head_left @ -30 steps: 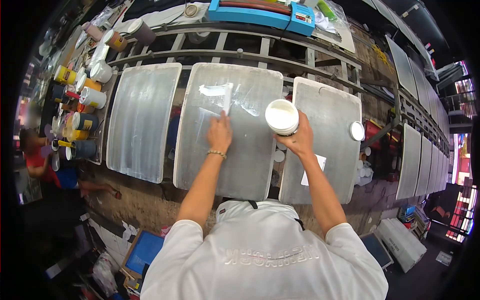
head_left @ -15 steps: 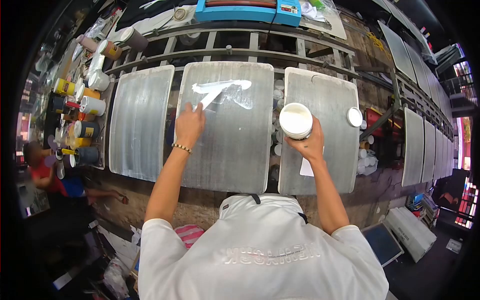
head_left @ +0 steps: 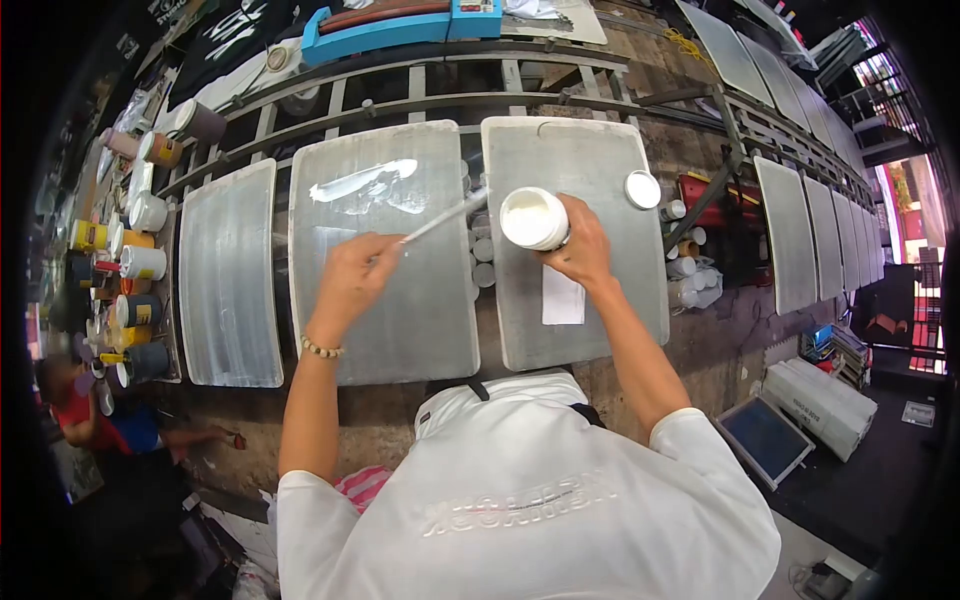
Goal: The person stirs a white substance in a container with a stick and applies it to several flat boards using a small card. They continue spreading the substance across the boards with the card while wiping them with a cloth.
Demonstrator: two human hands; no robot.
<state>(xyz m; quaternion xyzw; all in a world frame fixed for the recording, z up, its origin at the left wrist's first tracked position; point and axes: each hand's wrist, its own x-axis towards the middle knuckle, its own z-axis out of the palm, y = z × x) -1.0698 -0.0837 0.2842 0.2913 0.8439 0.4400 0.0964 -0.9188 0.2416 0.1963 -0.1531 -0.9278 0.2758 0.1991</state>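
My left hand (head_left: 358, 278) is closed around one end of a thin white spatula (head_left: 445, 218), held above the middle grey board (head_left: 385, 330). The spatula's far tip points right, close to the mouth of a white jar (head_left: 518, 224). My right hand (head_left: 585, 245) grips that jar, which is tilted to the left and shows a thick white paste inside. A patch of wet white paste (head_left: 370, 183) is smeared on the upper part of the middle board. Under my right hand, a white card (head_left: 563, 300) lies on the right board (head_left: 625, 320), and a round white lid (head_left: 642, 190) rests near its edge.
Another grey board (head_left: 230, 290) lies at left. Paint tubs (head_left: 142, 263) crowd the far left, where a person in red (head_left: 90, 425) is seated. A metal rack (head_left: 420, 95) and a blue machine (head_left: 400, 30) stand behind. More boards (head_left: 780, 235) line the right.
My left hand has lifted the spatula off the smeared patch and swung its tip right, toward the jar. The jar now leans more to the left. The view has turned right.
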